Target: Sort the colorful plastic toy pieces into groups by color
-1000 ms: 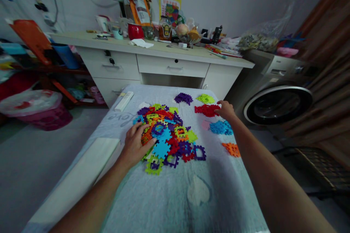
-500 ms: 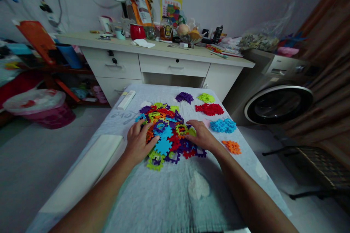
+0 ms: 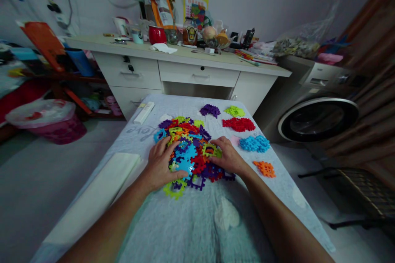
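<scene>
A heap of mixed toy building pieces (image 3: 199,163), flat squares with notched edges, lies mid-table between my hands. My left hand (image 3: 162,164) rests on the heap's left side, fingers spread, thumb near a bright blue piece (image 3: 187,156). On the heap's right side, my right hand (image 3: 226,154) has thumb and fingers closed on the edge of a lime-green square piece (image 3: 210,150). Sorted by colour to the right are a purple pile (image 3: 210,110), a lime pile (image 3: 235,111), a red pile (image 3: 238,124), a blue pile (image 3: 254,144) and an orange pile (image 3: 264,169).
A pale cloth (image 3: 197,222) covers the table. On its left lie a white box (image 3: 144,113) and a long white padded strip (image 3: 95,197). Behind stands a cluttered desk (image 3: 197,59); a washing machine (image 3: 308,102) is at right, a pink bin (image 3: 49,123) at left.
My left hand has shifted slightly down and right over the heap, its thumb further across the blue piece. The lime-green square has moved a little right, toward my right hand.
</scene>
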Available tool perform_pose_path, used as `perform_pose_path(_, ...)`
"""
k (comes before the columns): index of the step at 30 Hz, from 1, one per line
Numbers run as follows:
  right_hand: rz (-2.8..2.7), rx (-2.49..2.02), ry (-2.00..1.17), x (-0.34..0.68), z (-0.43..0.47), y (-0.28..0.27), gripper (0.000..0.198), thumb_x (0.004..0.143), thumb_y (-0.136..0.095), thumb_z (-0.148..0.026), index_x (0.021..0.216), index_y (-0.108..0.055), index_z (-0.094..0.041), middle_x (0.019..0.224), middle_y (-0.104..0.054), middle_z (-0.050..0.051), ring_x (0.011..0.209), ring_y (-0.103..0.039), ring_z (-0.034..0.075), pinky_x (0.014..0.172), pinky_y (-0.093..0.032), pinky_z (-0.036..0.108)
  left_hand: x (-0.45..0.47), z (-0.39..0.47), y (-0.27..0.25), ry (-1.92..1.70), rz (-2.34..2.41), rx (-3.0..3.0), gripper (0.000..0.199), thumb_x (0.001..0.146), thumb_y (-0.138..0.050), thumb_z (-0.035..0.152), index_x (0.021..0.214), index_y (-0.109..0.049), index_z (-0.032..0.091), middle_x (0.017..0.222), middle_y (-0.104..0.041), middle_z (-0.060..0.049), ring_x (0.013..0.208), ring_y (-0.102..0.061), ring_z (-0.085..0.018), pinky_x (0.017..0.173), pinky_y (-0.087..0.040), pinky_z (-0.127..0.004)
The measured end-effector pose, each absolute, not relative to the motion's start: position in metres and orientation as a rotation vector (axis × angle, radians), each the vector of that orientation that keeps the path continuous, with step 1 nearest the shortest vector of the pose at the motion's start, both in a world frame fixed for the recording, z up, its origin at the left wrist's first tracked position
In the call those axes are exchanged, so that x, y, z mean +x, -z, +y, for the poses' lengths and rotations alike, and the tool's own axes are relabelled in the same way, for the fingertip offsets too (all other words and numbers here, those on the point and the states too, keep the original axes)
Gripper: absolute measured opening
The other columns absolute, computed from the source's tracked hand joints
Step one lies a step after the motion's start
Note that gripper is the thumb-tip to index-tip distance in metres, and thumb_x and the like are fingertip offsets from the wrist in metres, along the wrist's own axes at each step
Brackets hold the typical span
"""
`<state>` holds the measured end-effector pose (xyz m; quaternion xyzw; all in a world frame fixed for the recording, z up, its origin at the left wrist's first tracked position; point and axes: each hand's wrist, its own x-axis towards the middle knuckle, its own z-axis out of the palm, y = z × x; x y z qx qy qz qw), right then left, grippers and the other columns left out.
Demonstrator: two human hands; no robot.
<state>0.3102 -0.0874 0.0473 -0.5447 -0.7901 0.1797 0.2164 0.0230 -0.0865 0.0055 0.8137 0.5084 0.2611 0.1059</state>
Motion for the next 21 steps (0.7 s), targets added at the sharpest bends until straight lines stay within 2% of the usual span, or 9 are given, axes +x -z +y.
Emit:
perform_pose_path(6,-2.221,-1.508,-0.472,0.338,-0.066,-0.061,0.05,0.07,-0.073,-0.02,0.117,-0.058,-0.017,0.11,-0.055,0.008,0.105,-0.054,0.023,0.097,-0.044,0.039,0.025,-0.081,0.0,-0.852,1.552,2.384,0.087,0.07,-0.069,0.067,0.142,-0.047,0.023,0.148,-0.039,-0.017,0.138,-0.037,-0.039,0.111,-0.033,-0.058)
perform_pose_path(12,-2.107,-1.697,-0.242,0.382,0.003,-0.076,0.053,0.068,-0.068,-0.011,0.12,-0.058,-0.017,0.119,-0.058,0.01,0.113,-0.055,0.024,0.102,-0.043,0.04,0.026,-0.077,0.0,-0.98,1.552,2.338,0.074,0.075,-0.066,0.064,0.135,-0.052,0.023,0.142,-0.047,-0.015,0.132,-0.044,-0.036,0.109,-0.038,-0.056)
perform_pose_path(21,-1.735,-2.297,-0.071,0.423,0.096,-0.08,0.053,0.076,-0.075,-0.032,0.126,-0.06,-0.021,0.124,-0.059,0.012,0.112,-0.058,0.029,0.093,-0.048,0.038,0.024,-0.073,0.002,-1.023,1.564,2.328,0.06,0.084,-0.06,0.058,0.13,-0.055,0.02,0.14,-0.05,-0.015,0.129,-0.048,-0.033,0.108,-0.041,-0.053)
